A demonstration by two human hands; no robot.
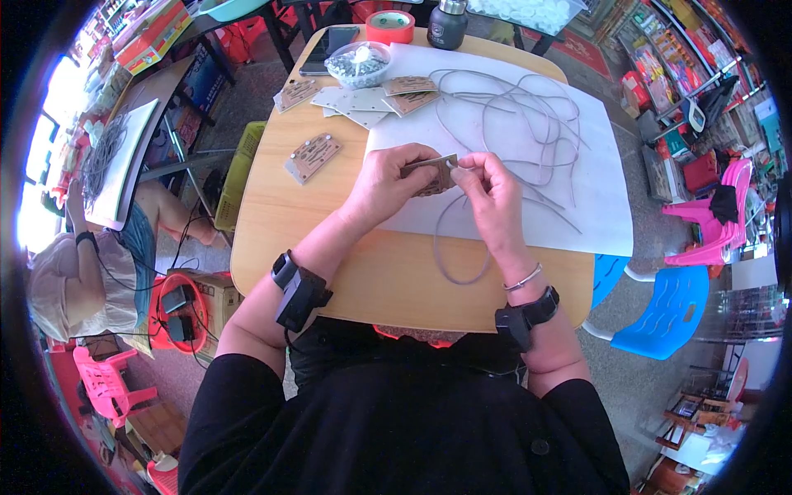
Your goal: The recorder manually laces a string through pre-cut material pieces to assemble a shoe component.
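Above the table's middle, my left hand (388, 179) grips a small brown circuit board (440, 175) between thumb and fingers. At the board's right edge my right hand (492, 191) is closed in a pinch, with a small whitish piece at its fingertips, too small to name. Another board (313, 157) with whitish round parts along its edge lies to the left on the wood. Beyond my hands are more boards (410, 96), some with pale sides up (356, 102). A clear bowl (358, 66) of small grey and white parts stands behind them.
Loops of thin grey cord (528, 103) spread over the white sheet (598, 186). A red tape roll (389, 27), a dark bottle (447, 25) and a phone (329, 49) stand along the far edge. A co-worker (91, 280) sits left; a blue chair (670, 313) is at right.
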